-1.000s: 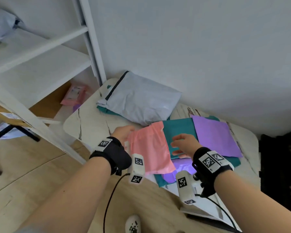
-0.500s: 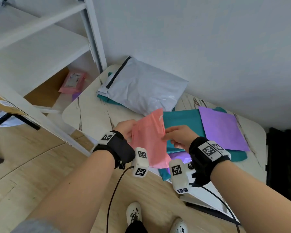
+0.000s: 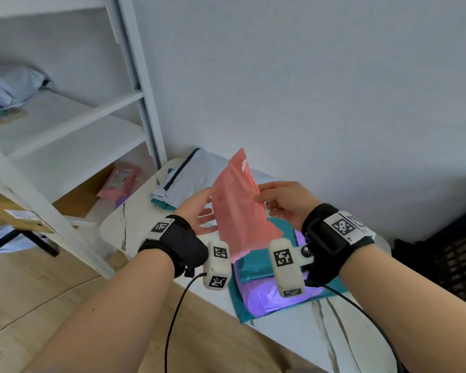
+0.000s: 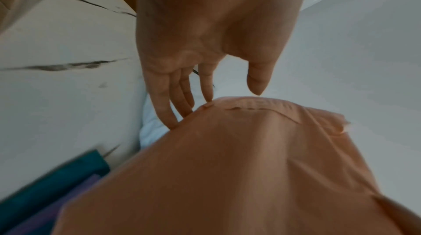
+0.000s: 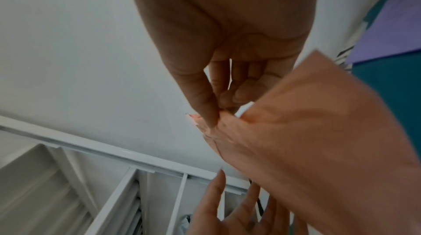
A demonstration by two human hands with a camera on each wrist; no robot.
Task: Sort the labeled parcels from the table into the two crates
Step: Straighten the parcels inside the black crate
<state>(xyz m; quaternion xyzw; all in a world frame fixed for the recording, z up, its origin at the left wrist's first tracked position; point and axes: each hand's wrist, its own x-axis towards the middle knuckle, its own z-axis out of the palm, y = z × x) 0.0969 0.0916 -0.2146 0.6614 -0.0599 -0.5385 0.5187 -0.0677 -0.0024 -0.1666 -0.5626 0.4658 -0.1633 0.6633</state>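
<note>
A: Any writing legible?
B: None; the flat salmon-pink plastic mailer parcel (image 3: pixel 240 205) showed a blank face above the marble-patterned white table (image 3: pixel 135 224).
A: Fingers?
B: Right hand (image 3: pixel 285 203) pinched its edge, thumb against fingers; left hand (image 3: pixel 199 211), fingers straight, touched it.

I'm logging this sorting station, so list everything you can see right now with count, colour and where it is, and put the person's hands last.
Pink parcel: one, lifted above the table, tilted, between both hands.
Grey parcel: one, at the table's far corner, on a teal one.
Teal parcels: at least two, on the table, partly covered.
Purple parcel: one visible, on the near teal parcel.
Second pink parcel: one, in the brown box under the shelves.
Table: one, white marble pattern.
Shelf unit: one, white, left of the table.
Left hand: fingers straight, touching the pink parcel's edge.
Right hand: pinches the pink parcel's edge.
</note>
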